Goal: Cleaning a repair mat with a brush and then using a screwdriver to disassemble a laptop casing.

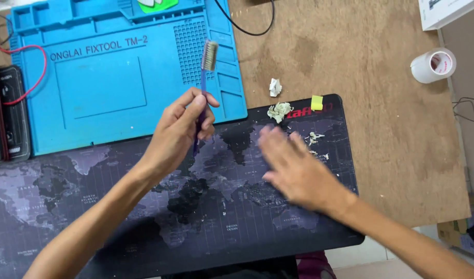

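My left hand (181, 129) grips the handle of a blue toothbrush (208, 58), holding it upright with its pale bristle head over the blue silicone work mat (105, 82). My right hand (294, 168) is flat and open, fingers spread and blurred, hovering over the dark world-map desk mat (92, 206). Just beyond its fingertips lie crumpled bits of pale paper (280, 110) and smaller scraps (314, 138) on the desk mat.
A white paper wad (274, 87) and a yellow piece (316, 102) sit near the mat's far edge. A roll of white tape (433, 65) stands at the right on the brown tabletop (392, 129). A black device (10, 111) with a red wire is at far left.
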